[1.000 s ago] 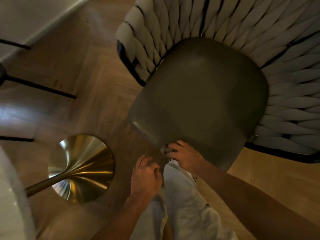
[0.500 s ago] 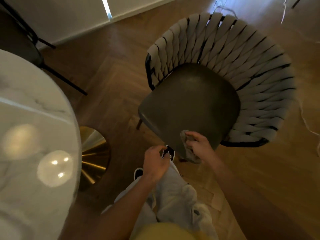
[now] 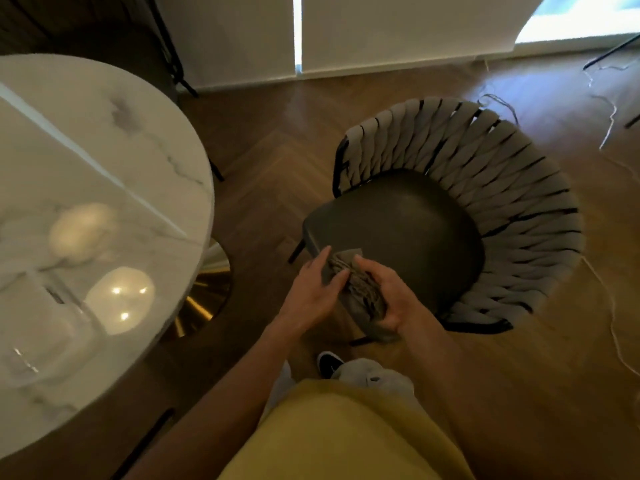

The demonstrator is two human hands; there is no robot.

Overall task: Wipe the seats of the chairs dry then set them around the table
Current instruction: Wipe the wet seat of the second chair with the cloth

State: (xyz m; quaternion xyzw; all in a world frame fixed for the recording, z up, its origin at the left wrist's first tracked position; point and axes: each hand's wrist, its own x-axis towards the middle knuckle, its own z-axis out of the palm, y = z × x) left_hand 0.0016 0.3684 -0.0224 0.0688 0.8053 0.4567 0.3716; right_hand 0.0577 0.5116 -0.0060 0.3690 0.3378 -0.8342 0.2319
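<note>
Standing on herringbone wood floor (image 3: pixel 277 161), chair (image 3: pixel 398 220) beside marble table (image 3: pixel 104 150).

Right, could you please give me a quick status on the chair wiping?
Both hands, left and right, on grey cloth above seat front edge. Chair apart from marble table. Nothing between.

one chair (image 3: pixel 408 230), one table (image 3: pixel 86 150), one cloth (image 3: pixel 360 292), two hands (image 3: pixel 311 292)
</note>
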